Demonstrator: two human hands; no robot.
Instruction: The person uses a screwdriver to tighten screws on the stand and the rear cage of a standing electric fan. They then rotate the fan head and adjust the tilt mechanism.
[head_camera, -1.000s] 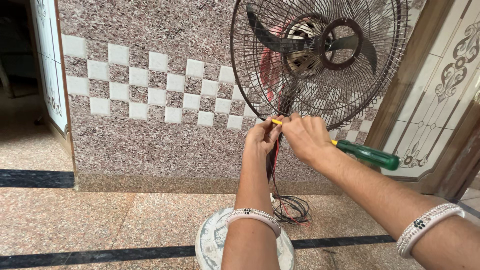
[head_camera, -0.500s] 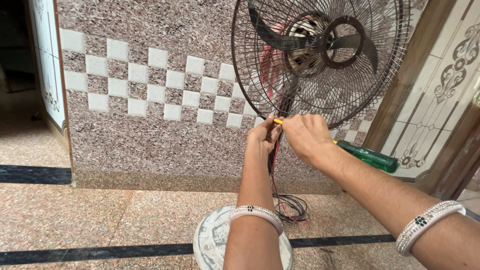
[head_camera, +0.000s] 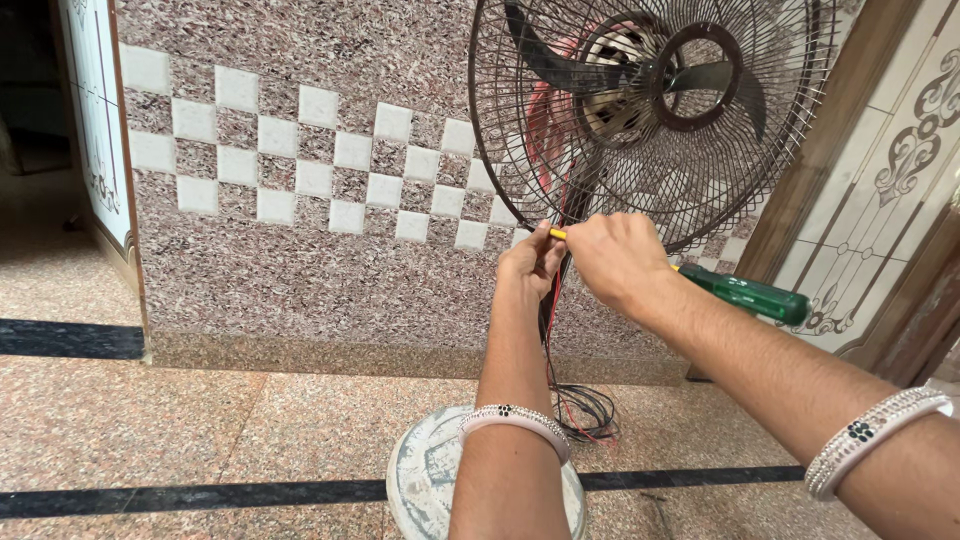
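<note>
Pinching a small yellow piece (head_camera: 557, 234) just under the fan guard (head_camera: 640, 120), both hands' fingers are closed, right hand (head_camera: 615, 262) gripping the green screwdriver (head_camera: 745, 295), left hand (head_camera: 528, 268) probably steadying wires, so work looks midway.

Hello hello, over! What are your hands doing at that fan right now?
Left hand pinching a small yellow piece at the fan's pole. Right hand beside it, gripping green-handled screwdriver. Wires coiled by the round base. Nothing blocking.
</note>
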